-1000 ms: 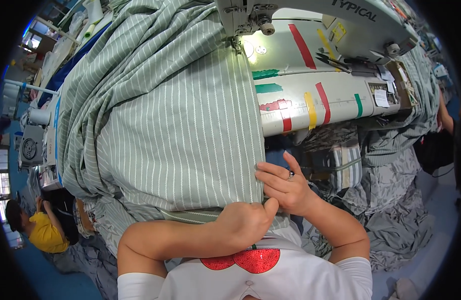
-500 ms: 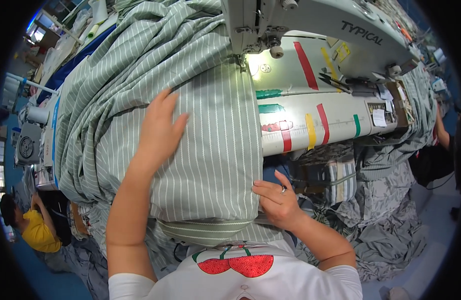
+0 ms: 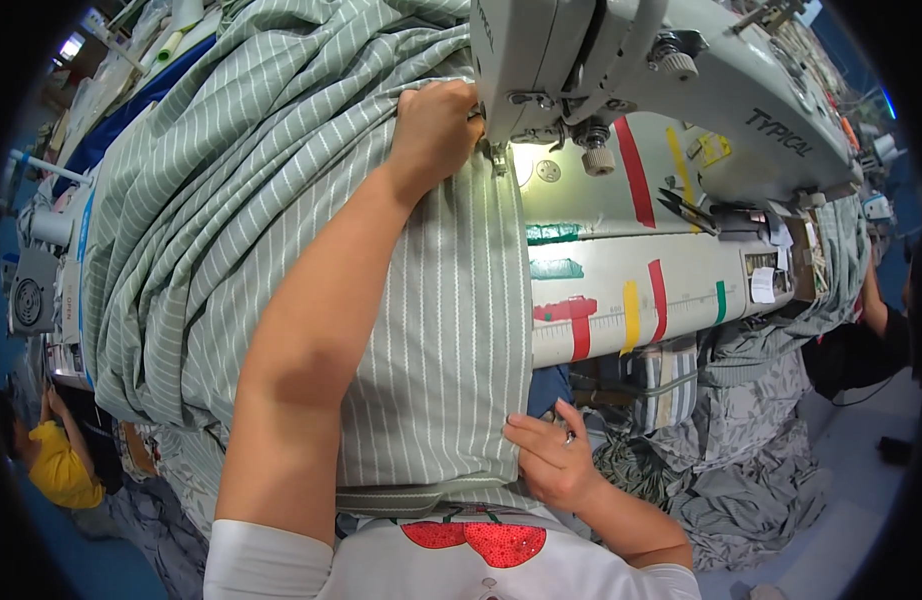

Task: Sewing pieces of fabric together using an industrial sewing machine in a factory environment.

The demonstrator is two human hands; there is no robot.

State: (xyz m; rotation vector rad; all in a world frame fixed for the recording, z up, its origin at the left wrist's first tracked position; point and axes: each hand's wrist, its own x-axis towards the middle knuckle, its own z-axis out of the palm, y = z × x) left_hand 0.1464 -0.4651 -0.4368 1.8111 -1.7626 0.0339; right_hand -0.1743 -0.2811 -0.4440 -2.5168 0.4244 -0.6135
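A grey-green fabric with white stripes [image 3: 451,350] lies across the sewing machine bed, its right edge running down from the needle and presser foot [image 3: 499,158]. My left hand [image 3: 436,130] is closed on the fabric, just left of the presser foot; its fingertips are partly hidden behind the machine head. Near the front, my right hand [image 3: 559,458] holds the fabric's right edge between its fingers, with a ring showing on one finger. The sewing machine [image 3: 721,90] stands over the far end of the cloth, its lamp lighting the needle plate.
Coloured tape strips [image 3: 631,315] mark the machine bed. Black snips [image 3: 689,212] lie beside a small tray [image 3: 766,275] at the right. Heaped patterned cloth [image 3: 741,450] hangs low on the right. A person in a yellow top [image 3: 66,465] is at the far left.
My left hand has moved from flat on the fabric up and right to the presser foot, closing on the cloth. My right hand still holds the edge. The view has shifted.
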